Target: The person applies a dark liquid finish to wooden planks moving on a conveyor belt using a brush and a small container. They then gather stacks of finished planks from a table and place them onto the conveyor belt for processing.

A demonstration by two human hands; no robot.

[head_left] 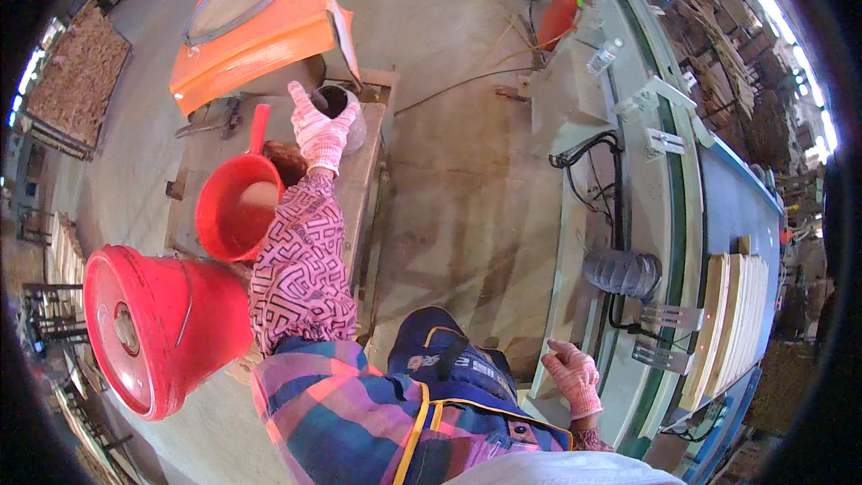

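Note:
My left hand (323, 135), in a pale pink knit glove, reaches forward with its fingers spread. It is at a round grey pot (356, 128) with a dark mouth; whether it touches the rim I cannot tell. Just left of that wrist is a red dipper (209, 207) with an upright handle and pale contents. Low on the right hangs my right hand (575, 379), gloved alike, its fingers loosely bent and apart, with nothing seen in it.
An orange, bent-sided cover (242, 51) with a round disc stands beyond the left hand. A lidded red bucket (193, 323) is at the left. Along the right runs a long machine (664, 207) with cables, a clear bottle (605, 56) and stacked wooden strips (732, 323).

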